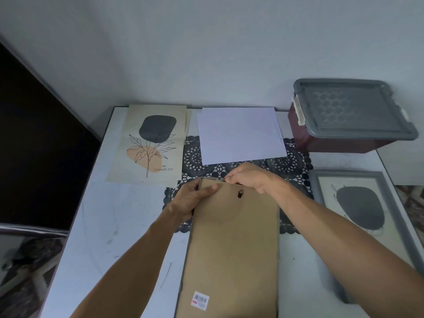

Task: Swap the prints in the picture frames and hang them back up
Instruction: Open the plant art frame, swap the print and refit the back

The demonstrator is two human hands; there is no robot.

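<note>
White table (128, 226) pushed against a pale wall (206, 53) serves as the workbench, with a black lace doily (195, 157) spread across its middle. On the doily lies a face-down frame (229, 271), its brown backing board (238, 226) turned up, most likely so the back can be reached to fit or release what sits inside. A barcode sticker (200, 299) marks the near end and a hanger hole (240, 193) the far end.

The left hand (192, 198) grips the far left corner, fingers wrapped under the edge and thumb laid flat on the board, apparently to steady the frame. The right hand (250, 177) reaches over the far edge with fingertips drawn together in a pinch right at the rim (probably on a retaining tab, though it is too small to tell). Both hands touch the frame at its far end, and the rest of it runs back toward the person between the forearms.

A loose print (149, 143) of a leafy stem lies face up at the far left, well apart from the hands. White sheets (238, 134) lie just beyond the right hand. A second frame (348, 173), face up with a print in it, rests at the right edge, and a lidded storage box (351, 111) stands behind it. Nothing is hung yet.
</note>
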